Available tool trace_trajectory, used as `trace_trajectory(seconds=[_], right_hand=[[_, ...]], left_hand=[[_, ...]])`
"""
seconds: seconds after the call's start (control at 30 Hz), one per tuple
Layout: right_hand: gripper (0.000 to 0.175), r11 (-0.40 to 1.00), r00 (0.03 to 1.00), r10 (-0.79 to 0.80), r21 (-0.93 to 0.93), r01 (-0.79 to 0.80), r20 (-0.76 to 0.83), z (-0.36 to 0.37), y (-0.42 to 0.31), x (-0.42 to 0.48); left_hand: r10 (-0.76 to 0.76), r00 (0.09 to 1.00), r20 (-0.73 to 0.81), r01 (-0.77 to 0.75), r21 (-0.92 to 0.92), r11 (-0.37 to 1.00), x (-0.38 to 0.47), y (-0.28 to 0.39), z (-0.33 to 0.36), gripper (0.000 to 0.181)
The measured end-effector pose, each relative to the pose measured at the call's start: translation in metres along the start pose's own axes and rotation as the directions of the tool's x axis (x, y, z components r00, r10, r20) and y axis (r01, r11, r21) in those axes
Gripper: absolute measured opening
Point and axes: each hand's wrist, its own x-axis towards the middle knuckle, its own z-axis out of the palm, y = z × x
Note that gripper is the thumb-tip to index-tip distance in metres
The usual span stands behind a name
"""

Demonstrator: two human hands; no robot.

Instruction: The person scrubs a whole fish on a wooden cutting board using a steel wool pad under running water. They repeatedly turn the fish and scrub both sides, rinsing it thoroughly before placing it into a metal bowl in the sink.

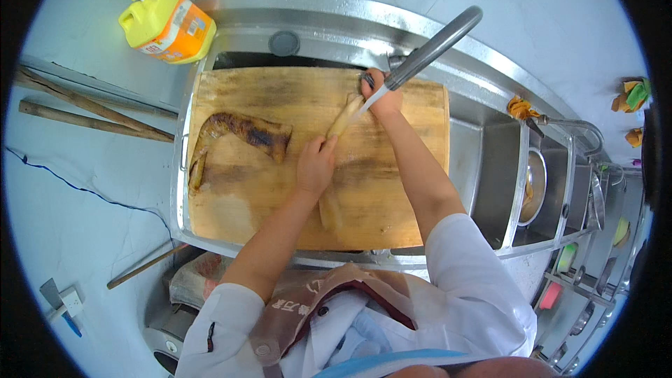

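Observation:
Across the wooden cutting board [367,194] lies a long pale strip [342,118] that looks like animal hide or meat. My left hand [316,168] grips it near its middle, and its lower end trails towards me. At the strip's far end, my right hand [386,97] is closed on a small dark, shiny object [367,81], perhaps a wire scrubber; the fingers partly hide it. A metal faucet [436,47] pours water onto the strip beside my right hand. To the left rests a curved brown piece [247,131], seemingly scorched hide, with blackened patches.
The board spans a stainless steel sink [336,26]. A round grey drain cover [284,43] sits on the back ledge. A yellow jug [168,29] stands behind left. Wooden poles [94,122] lean at left. More basins hold a metal bowl [533,186] at right.

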Motion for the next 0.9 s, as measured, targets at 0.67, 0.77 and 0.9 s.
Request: trace_trajectory(seconds=[0.67,0.77,0.9], right_hand=[[0.023,0.797,0.977,-0.029,0.585,0.15,-0.211,-0.017,-0.031,-0.115],[0.022,0.847,0.877,-0.41,0.254,0.468,-0.25,0.0,-0.041,-0.115],[0.026,0.901,0.912,-0.41,0.158,0.404,0.008,0.019,-0.022,-0.061]], left_hand=[[-0.106,0.994,-0.034,0.109,0.091,0.99,-0.004,0.019,-0.003,0.032],[-0.102,0.994,-0.042,0.103,0.03,0.994,-0.003,0.011,-0.001,0.035],[-0.062,0.997,0.048,0.058,0.087,0.995,-0.001,0.011,-0.006,0.034]])
